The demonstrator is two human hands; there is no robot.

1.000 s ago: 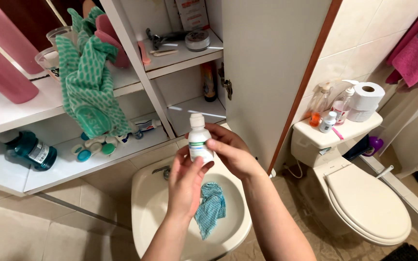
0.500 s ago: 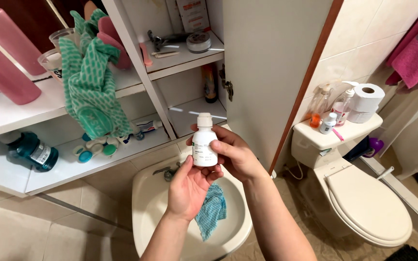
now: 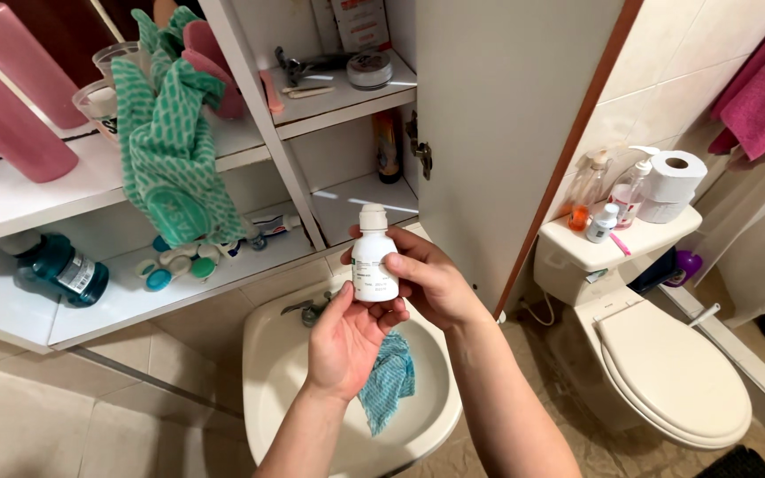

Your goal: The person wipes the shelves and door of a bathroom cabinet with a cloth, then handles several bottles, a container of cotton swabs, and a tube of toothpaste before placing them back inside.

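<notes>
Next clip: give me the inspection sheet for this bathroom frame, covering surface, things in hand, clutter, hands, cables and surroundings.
Surface: cream sink below the hands, with a blue cloth lying in the basin.
Things in hand: small white bottle, upright, cap on, held over the sink.
Clutter: green cloth draped off the open shelves; teal bottle lying on the lower shelf; pink bottles above.
Hands: left hand supports the bottle from below; right hand grips its side.
Cables: nothing seen.
Surroundings: toilet at right, with a paper roll and small bottles on its tank; pink towel at the upper right.
</notes>
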